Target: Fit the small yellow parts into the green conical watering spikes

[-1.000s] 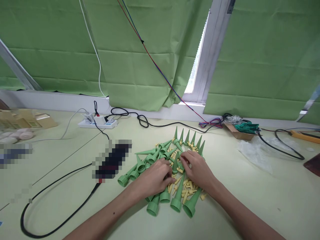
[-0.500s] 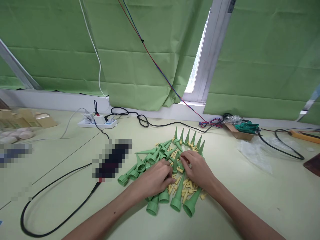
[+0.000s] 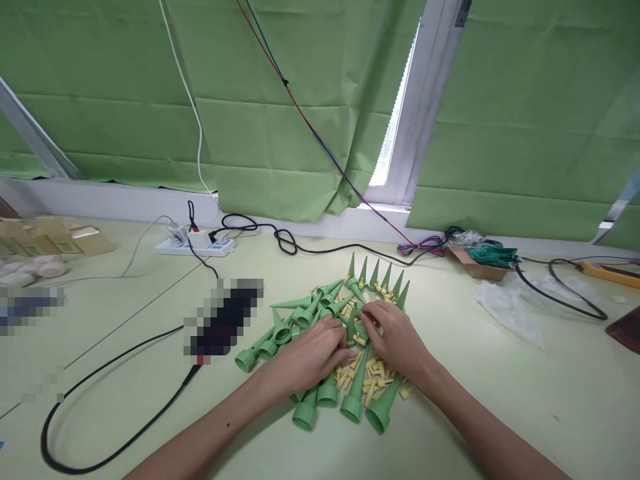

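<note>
Green plastic cones [image 3: 305, 313] with wide hollow ends lie heaped on the pale table, with small yellow pieces [image 3: 377, 373] among them. Behind them several green spikes [image 3: 375, 275] stand upright in a row. My left hand [image 3: 320, 350] rests over the heap, fingers curled, thumb pointing right beside an upright cone [image 3: 351, 327]; what its fingers hold, if anything, is hidden. On the right side of that cone, my right hand [image 3: 393, 332] has its fingers bent together at the pile, and their tips hide whatever is between them.
A blurred dark device [image 3: 225, 320] with a black cable lies left of the heap. Behind it is a white power strip [image 3: 197, 247]. At the right are a small cardboard box [image 3: 483, 268] and clear plastic bags [image 3: 507, 307]. Pale boxes [image 3: 55, 235] stand far left.
The thumb of my left hand has shifted slightly right and up, nearer the upright cone. My right hand is almost unmoved.
</note>
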Demonstrator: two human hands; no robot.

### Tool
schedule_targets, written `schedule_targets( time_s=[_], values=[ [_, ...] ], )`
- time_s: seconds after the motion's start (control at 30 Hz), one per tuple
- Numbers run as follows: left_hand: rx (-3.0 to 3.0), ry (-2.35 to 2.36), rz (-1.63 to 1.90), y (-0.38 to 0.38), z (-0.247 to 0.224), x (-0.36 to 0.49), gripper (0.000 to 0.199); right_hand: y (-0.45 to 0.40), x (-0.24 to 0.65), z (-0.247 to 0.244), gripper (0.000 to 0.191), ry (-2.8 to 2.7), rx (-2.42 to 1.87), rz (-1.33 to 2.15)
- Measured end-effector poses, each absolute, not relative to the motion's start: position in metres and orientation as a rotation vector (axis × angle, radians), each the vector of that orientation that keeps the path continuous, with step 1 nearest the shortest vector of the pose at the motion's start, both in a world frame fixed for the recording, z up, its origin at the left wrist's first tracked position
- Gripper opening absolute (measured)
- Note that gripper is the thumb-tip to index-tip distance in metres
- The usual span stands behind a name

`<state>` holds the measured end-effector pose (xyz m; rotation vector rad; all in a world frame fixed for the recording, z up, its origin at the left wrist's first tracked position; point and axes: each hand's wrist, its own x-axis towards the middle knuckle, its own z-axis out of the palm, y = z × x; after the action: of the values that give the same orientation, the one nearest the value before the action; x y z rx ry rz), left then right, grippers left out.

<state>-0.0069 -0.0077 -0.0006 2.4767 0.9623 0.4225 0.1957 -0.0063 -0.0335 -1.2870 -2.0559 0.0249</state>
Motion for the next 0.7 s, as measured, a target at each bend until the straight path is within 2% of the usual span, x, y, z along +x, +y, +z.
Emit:
schedule_targets(
  time_s=[0.37,0.6,0.7],
  values=[
    [2.264,0.967,0.482,-0.009,0.009,-0.003,0.031,-0.008,0.195,-0.028,0.016,-1.863,-1.204,-0.017],
    [2.231,0.873,0.752,-0.013,0.014,0.004,0.023,-0.016,0.188,-0.022,0.014,-1.743,-1.053,-0.097],
    [2.255,0.838,0.874,-0.014,0.013,0.004,0.028,-0.021,0.184,-0.019,0.015,-1.738,-1.008,-0.121]
  ],
)
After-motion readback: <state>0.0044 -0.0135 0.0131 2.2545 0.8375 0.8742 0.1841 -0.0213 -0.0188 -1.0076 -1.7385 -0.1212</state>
